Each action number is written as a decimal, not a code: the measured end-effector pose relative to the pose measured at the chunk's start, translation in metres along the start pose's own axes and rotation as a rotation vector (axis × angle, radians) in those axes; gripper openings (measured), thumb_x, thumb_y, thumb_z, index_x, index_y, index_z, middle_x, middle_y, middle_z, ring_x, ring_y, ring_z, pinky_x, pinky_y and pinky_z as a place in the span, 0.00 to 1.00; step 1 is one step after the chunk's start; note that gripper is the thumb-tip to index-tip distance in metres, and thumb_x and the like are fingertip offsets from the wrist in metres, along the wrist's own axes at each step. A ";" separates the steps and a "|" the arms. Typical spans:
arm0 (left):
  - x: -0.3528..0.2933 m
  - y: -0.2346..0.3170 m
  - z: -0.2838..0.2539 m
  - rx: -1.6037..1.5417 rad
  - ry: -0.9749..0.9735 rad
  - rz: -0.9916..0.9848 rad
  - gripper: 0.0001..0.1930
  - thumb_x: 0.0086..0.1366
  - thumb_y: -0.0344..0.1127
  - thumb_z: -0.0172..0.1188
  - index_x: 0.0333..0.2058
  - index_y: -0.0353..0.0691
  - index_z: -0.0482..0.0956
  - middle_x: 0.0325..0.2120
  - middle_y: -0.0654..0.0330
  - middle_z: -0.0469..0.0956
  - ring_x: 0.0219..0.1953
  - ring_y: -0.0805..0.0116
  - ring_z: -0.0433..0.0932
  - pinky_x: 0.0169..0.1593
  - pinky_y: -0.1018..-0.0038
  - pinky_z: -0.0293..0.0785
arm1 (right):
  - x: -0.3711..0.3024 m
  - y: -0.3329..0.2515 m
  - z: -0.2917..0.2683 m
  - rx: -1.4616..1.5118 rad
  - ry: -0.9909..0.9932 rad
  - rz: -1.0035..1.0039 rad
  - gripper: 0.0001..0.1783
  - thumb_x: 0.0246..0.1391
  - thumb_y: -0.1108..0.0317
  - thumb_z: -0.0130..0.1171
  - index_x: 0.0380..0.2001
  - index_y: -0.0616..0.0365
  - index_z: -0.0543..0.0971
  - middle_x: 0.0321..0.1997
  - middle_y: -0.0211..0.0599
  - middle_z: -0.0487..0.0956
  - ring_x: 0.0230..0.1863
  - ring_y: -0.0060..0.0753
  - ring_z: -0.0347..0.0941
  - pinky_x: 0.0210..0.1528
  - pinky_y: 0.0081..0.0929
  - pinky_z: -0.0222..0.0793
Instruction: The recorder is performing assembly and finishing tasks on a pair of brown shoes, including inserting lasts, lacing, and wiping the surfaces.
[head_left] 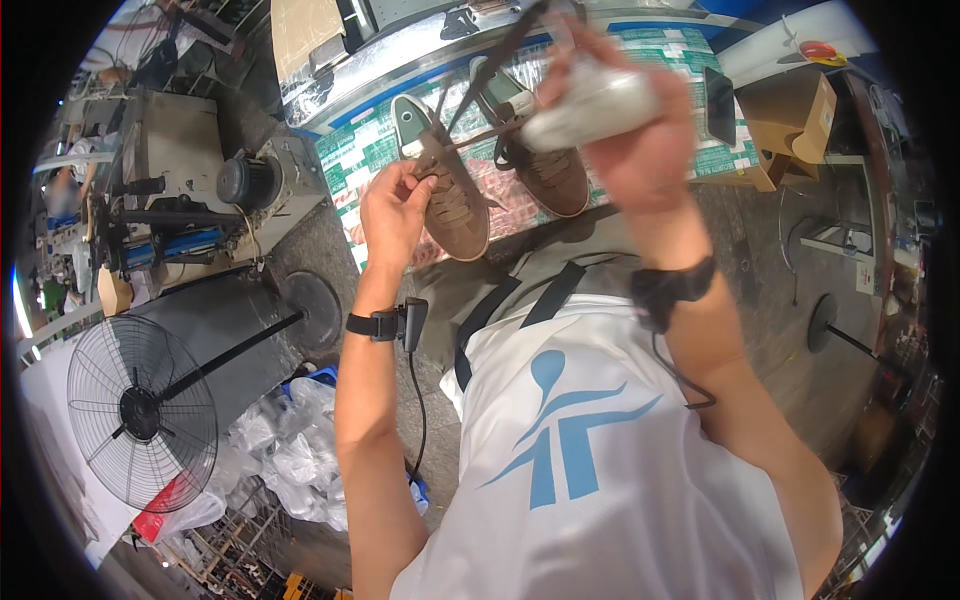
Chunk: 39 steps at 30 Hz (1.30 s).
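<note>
Across from me, a worker leans over a counter (345,150) spread with green-and-white sheeting. Left of the counter, well apart, stands a caged fan (140,412), clear plastic bags (300,440) heaped beside it. At the counter's right end sits an open carton (800,115), crowding that side. On the counter lie two brown shoes (455,220), toes toward the worker, probably so the lacing is easy to reach. Over them, the right hand (645,130) is closed around a white bundle (595,105), too blurred to identify, which blocks my view of part of one shoe; the left hand (395,212) has its fingertips pinched beside the other. A dark flat slab (719,105) lies toward the counter's right end. Thinnest is the brown lace (475,137), nipped in the left fingertips, seemingly to control it; whether the right fingers grip it too, I cannot tell.
</note>
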<state>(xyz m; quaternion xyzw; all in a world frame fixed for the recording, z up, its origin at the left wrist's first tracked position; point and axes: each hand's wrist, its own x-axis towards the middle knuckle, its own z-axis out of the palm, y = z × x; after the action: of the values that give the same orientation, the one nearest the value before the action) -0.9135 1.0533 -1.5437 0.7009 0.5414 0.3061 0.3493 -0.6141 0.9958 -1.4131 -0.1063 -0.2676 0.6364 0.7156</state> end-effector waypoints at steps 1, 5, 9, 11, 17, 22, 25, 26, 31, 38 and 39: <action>0.002 0.012 -0.003 0.047 -0.017 -0.002 0.11 0.65 0.32 0.77 0.42 0.36 0.85 0.27 0.61 0.79 0.29 0.65 0.79 0.36 0.65 0.75 | 0.002 -0.027 0.001 -0.034 -0.081 -0.053 0.38 0.73 0.52 0.49 0.73 0.75 0.70 0.54 0.52 0.82 0.54 0.42 0.79 0.61 0.43 0.77; 0.015 0.025 -0.005 0.178 -0.012 0.050 0.10 0.64 0.33 0.78 0.38 0.38 0.86 0.24 0.60 0.79 0.27 0.63 0.78 0.34 0.64 0.74 | 0.006 -0.099 -0.022 -0.139 0.282 -0.331 0.37 0.73 0.51 0.47 0.71 0.74 0.69 0.52 0.50 0.80 0.50 0.45 0.78 0.57 0.45 0.76; 0.034 -0.005 -0.012 0.019 0.003 0.071 0.05 0.66 0.31 0.73 0.35 0.38 0.86 0.25 0.65 0.83 0.28 0.70 0.80 0.33 0.69 0.76 | -0.011 -0.111 -0.076 -0.398 0.695 -0.236 0.33 0.75 0.54 0.48 0.67 0.76 0.71 0.60 0.52 0.79 0.54 0.44 0.78 0.60 0.47 0.77; 0.040 -0.002 -0.012 -0.450 0.000 -0.171 0.03 0.69 0.28 0.68 0.35 0.36 0.86 0.28 0.69 0.85 0.32 0.77 0.82 0.34 0.76 0.78 | -0.036 -0.077 -0.073 -0.528 0.725 -0.144 0.31 0.77 0.52 0.54 0.65 0.72 0.71 0.65 0.50 0.81 0.55 0.41 0.82 0.59 0.42 0.82; 0.044 0.021 -0.008 -0.473 -0.148 -0.263 0.02 0.71 0.29 0.67 0.38 0.38 0.85 0.30 0.68 0.83 0.30 0.80 0.79 0.36 0.77 0.81 | -0.073 0.046 -0.048 -0.564 0.332 0.468 0.27 0.73 0.48 0.57 0.58 0.59 0.86 0.41 0.33 0.84 0.38 0.24 0.80 0.42 0.23 0.77; 0.060 0.051 -0.028 -0.565 -0.318 -0.253 0.02 0.74 0.31 0.64 0.40 0.42 0.84 0.33 0.69 0.83 0.29 0.80 0.79 0.37 0.77 0.84 | -0.042 0.106 -0.053 -0.683 0.154 0.773 0.26 0.74 0.46 0.58 0.55 0.58 0.86 0.41 0.31 0.85 0.37 0.21 0.79 0.36 0.23 0.74; 0.084 0.082 -0.061 -0.541 -0.278 -0.128 0.04 0.76 0.34 0.63 0.40 0.43 0.84 0.33 0.65 0.83 0.27 0.79 0.79 0.38 0.75 0.84 | -0.017 0.096 -0.045 -0.737 0.203 0.760 0.26 0.75 0.47 0.57 0.60 0.56 0.85 0.43 0.31 0.85 0.38 0.21 0.79 0.37 0.24 0.74; 0.095 0.096 -0.068 -0.576 -0.162 -0.057 0.07 0.77 0.37 0.64 0.39 0.42 0.84 0.34 0.62 0.84 0.30 0.76 0.82 0.40 0.73 0.85 | -0.013 0.090 -0.041 -0.721 0.256 0.668 0.27 0.75 0.47 0.56 0.64 0.54 0.84 0.44 0.30 0.85 0.39 0.22 0.79 0.38 0.24 0.75; 0.168 0.090 -0.124 -0.603 0.250 0.031 0.40 0.74 0.36 0.70 0.75 0.24 0.60 0.65 0.37 0.77 0.64 0.48 0.82 0.72 0.57 0.76 | -0.019 0.078 -0.054 -0.602 0.587 0.379 0.28 0.76 0.47 0.55 0.61 0.58 0.84 0.44 0.35 0.84 0.41 0.25 0.79 0.43 0.26 0.76; 0.112 -0.011 -0.068 -0.061 -0.309 -0.183 0.29 0.76 0.41 0.69 0.72 0.43 0.76 0.66 0.52 0.81 0.68 0.57 0.78 0.70 0.62 0.75 | -0.066 0.082 -0.059 -0.503 0.372 0.607 0.29 0.78 0.49 0.50 0.66 0.60 0.82 0.47 0.35 0.83 0.50 0.26 0.80 0.56 0.26 0.74; 0.105 -0.033 -0.056 -0.130 -0.333 -0.159 0.31 0.77 0.43 0.68 0.75 0.45 0.74 0.70 0.48 0.77 0.70 0.55 0.76 0.71 0.61 0.75 | -0.065 0.089 -0.045 -0.677 0.278 0.642 0.28 0.79 0.53 0.49 0.67 0.62 0.81 0.51 0.36 0.84 0.54 0.29 0.80 0.58 0.27 0.74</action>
<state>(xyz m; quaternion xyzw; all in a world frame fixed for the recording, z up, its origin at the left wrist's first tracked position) -0.9533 1.1695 -1.5339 0.6728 0.5090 0.1918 0.5015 -0.6700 0.9563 -1.5106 -0.4943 -0.3151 0.6819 0.4374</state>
